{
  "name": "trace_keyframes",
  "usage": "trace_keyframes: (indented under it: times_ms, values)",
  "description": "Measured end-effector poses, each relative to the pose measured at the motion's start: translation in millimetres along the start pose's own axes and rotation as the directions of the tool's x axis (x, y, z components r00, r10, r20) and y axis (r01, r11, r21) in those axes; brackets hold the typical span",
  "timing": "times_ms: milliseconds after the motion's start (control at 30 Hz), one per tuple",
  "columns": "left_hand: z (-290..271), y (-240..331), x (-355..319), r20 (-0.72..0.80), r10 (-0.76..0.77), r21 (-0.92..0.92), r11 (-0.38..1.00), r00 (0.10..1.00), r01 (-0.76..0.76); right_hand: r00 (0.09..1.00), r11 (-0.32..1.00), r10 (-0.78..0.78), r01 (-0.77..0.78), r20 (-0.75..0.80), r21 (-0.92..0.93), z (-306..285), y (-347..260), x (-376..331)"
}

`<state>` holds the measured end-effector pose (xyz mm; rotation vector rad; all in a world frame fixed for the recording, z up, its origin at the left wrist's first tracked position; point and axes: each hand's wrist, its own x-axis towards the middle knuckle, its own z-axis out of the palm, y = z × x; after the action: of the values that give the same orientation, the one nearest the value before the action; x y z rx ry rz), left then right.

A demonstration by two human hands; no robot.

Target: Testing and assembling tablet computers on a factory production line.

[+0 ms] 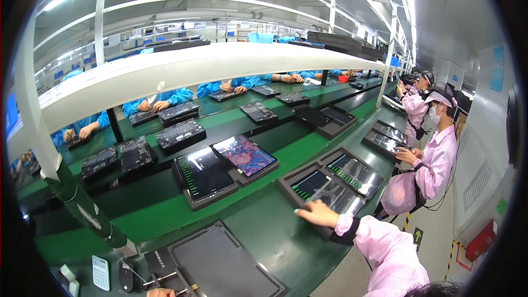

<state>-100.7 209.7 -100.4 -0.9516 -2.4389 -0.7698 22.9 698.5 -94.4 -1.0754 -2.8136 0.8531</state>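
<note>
My right hand (320,214), in a pink sleeve with a black wristband, reaches to the near edge of a dark foam tray (287,188). Its fingers look stretched out and partly spread, with nothing visible in them. Two tablet-like devices lie in that tray, including a screen with green bars (355,174). Only a strip of my left hand (160,292) shows at the lower edge, beside a thin metal tool or fixture (160,279); its grip is cut off. Nearby lies a black rectangular tray (223,258) with a flat dark surface and raised rim.
A pale blue calculator (101,273) lies left of a small black device (127,275). Two lit tablets sit in foam trays on the green conveyor (159,215), with opened devices beyond. A green-wrapped post (88,209) stands left. Co-workers in blue sit opposite; others in pink (440,157) sit right.
</note>
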Motion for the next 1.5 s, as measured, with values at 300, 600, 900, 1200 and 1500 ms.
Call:
trace_keyframes:
  times_ms: [300,600,900,1200,1500]
  values:
    - [0.8,-17.4,-0.1,0.063,-0.019,-0.025,0.999,0.998,0.021,0.719,0.793,-0.532,0.238,0.447,0.56,1.9,-117.6,-76.5]
    - [9.5,-25.7,2.3,-0.015,0.026,-0.077,0.997,1.0,-0.027,0.991,0.991,-0.117,0.112,-0.068,-0.071,14.4,-16.9,-75.5]
    - [5.3,-30.9,-3.2,0.034,0.025,-0.032,0.999,0.999,-0.024,0.981,0.565,-0.005,-0.156,0.192,0.81,-13.4,-8.9,-60.3]
    - [-29.6,63.6,26.8,-0.167,0.025,-0.034,0.999,0.986,-0.031,0.963,0.728,-0.262,0.156,0.06,0.667,-20.4,-28.0,-91.6]
    - [7.3,118.4,45.8,0.0,0.02,-0.552,0.834,1.0,-0.017,0.933,0.313,-0.359,0.139,-0.019,0.94,21.6,-77.3,-152.3]
